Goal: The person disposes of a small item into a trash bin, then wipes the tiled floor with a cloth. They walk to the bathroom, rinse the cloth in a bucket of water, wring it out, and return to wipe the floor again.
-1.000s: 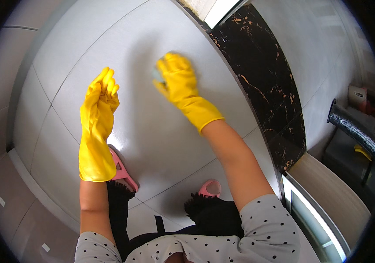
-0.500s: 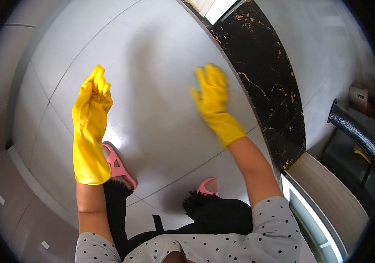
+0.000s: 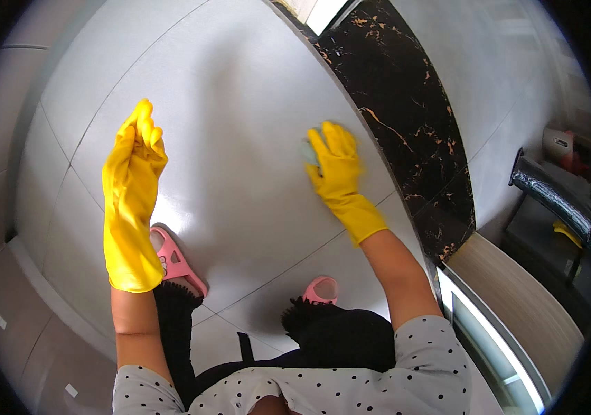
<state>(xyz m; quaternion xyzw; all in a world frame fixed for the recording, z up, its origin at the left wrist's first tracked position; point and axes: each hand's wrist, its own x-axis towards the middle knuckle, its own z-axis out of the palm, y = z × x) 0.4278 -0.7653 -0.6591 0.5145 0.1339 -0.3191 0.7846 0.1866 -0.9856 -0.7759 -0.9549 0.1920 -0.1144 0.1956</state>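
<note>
Both my hands wear long yellow rubber gloves over a grey tiled floor (image 3: 240, 90). My right hand (image 3: 335, 162) presses flat on a pale green cleaning pad (image 3: 308, 151), whose edge shows beside the thumb. It lies close to a black marble strip (image 3: 406, 117) with gold veins. My left hand (image 3: 135, 149) hangs above the tiles with straight fingers held together and holds nothing. Two pink slippers, one on the left (image 3: 174, 259) and one on the right (image 3: 322, 289), stand below the hands.
Beyond the black strip a lighter floor (image 3: 503, 83) runs to the right. A wooden board (image 3: 517, 304) and a pale frame edge (image 3: 479, 332) lie at the lower right. A dark stand (image 3: 551, 197) with a yellow item sits at the far right.
My right hand has slid with the pad to the right across the tiles, toward the black strip, and a little nearer to me. My left hand has drifted slightly left.
</note>
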